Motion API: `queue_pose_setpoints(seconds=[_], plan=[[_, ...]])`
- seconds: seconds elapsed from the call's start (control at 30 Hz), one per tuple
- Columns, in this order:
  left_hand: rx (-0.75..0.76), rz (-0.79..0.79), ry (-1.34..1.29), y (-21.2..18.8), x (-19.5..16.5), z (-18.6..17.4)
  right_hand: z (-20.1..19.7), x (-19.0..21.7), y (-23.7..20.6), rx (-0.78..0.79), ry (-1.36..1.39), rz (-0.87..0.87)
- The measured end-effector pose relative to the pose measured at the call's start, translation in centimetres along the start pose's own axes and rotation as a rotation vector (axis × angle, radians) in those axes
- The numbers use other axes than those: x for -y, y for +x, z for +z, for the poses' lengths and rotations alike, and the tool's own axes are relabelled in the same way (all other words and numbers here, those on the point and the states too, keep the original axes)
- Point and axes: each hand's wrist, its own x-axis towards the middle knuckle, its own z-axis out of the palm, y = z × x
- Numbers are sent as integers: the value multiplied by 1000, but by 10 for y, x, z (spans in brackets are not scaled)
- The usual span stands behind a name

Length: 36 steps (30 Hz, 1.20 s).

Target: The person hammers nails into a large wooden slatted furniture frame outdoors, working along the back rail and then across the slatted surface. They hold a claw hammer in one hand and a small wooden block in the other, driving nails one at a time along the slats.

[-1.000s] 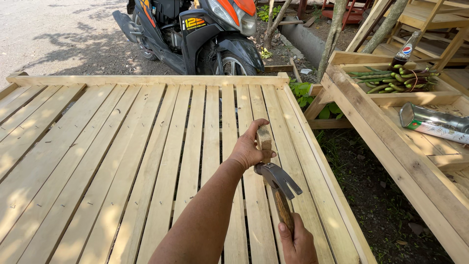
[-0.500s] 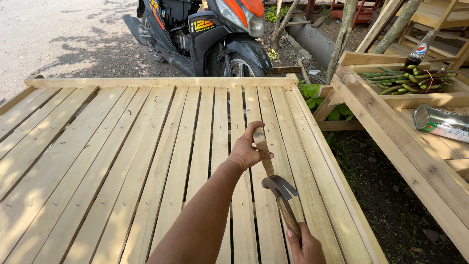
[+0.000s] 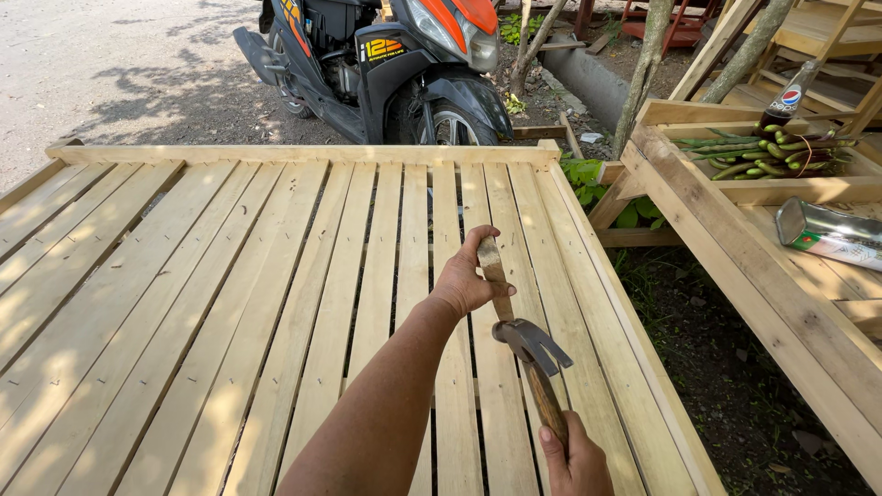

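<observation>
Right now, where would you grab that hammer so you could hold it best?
Take the hammer by the lower end of its wooden handle, coming from below, where the right hand already wraps it. The handle is long and slim; the metal claw head sits up top near the small wood piece in the left hand.

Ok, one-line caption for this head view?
Left hand steadies a short wooden piece on slatted platform; right hand grips claw hammer.
</observation>
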Motion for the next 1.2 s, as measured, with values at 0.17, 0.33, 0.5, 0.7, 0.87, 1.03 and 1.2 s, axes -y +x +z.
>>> queue_pose_setpoints(seconds=[0.17,0.33,0.5,0.7,0.87,1.03,1.2], plan=[[6,11,9,6,-5,4,-4,11,15,126,-331,111],[2,23,-45,4,-6,7,-14,10,17,69,-279,142],[-6,12,-1,0,-10,7,3,5,5,-17,-132,53],[-14,62,22,-7,-25,18,9,16,13,183,-388,198],[-45,67,-44,-13,-32,19,-2,68,-4,162,-428,177],[-182,132,-32,-3,-47,-25,-25,115,0,230,-516,196],[-176,185,163,-12,-49,-77,-23,124,3,218,-486,220]])
